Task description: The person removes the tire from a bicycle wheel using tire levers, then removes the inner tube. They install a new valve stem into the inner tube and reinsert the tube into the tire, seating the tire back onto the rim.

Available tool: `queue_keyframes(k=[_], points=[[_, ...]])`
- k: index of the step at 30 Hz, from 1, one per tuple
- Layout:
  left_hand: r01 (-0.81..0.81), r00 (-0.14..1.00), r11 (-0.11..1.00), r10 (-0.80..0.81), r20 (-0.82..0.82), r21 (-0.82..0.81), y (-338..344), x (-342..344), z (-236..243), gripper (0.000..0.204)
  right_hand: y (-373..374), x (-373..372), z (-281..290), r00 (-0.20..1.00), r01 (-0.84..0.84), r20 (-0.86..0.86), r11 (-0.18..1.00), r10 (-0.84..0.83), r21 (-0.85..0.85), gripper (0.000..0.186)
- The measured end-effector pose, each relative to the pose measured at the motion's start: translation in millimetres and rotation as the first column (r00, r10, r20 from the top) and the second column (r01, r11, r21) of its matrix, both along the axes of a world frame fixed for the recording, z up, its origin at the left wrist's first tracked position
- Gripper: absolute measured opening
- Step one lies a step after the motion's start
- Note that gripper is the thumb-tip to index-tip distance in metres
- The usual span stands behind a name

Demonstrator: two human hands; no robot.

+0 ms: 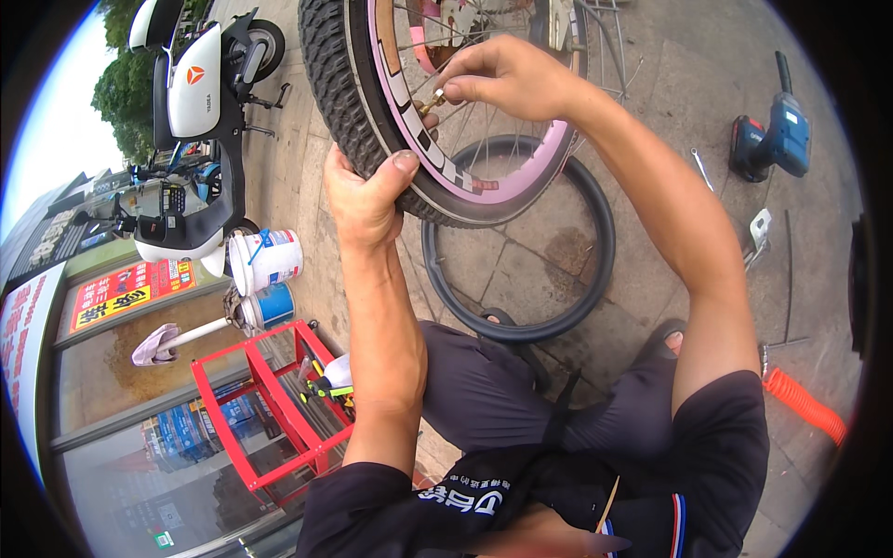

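Observation:
A bicycle wheel with a pink rim (542, 158) and a knobby black tyre (326, 70) stands before me. My left hand (370, 195) is wrapped round the lower left of the tyre, thumb pressed on its sidewall. Inside the rim, between the spokes, my right hand (507, 79) pinches the brass-coloured valve stem (432, 100) with thumb and forefinger. The fingertips partly hide the valve's end. Beneath the wheel, a smooth black tyre or tube ring (595, 270) lies on the paving near my feet.
To the right on the paving lie a blue cordless power tool (786, 139), a wrench (702, 169) and a coiled orange-red hose (805, 406). On the left stand a red metal frame rack (312, 442), a white bucket (272, 259) and a white electric scooter (195, 88).

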State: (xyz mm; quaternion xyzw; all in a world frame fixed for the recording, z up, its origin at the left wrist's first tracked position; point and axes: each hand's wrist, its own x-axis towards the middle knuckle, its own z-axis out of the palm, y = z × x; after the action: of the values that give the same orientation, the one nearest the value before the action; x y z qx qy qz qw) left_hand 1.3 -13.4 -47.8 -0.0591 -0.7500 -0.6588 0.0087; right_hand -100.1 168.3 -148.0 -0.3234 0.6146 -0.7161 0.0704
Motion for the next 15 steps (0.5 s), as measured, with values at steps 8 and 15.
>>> queue_keyframes(k=[8,15], points=[[-0.011,1.0,1.0,0.011,0.011,-0.009,1.3,-1.0,0.8,0.058,1.8,-5.6,2.1,0.995,-0.069,0.074,0.998,0.068,0.012,0.03],[-0.014,1.0,1.0,0.014,0.022,-0.006,-1.1,-0.4,0.9,0.059,-2.4,-7.5,1.5,0.997,-0.042,0.068,0.998,0.04,0.036,0.034]])
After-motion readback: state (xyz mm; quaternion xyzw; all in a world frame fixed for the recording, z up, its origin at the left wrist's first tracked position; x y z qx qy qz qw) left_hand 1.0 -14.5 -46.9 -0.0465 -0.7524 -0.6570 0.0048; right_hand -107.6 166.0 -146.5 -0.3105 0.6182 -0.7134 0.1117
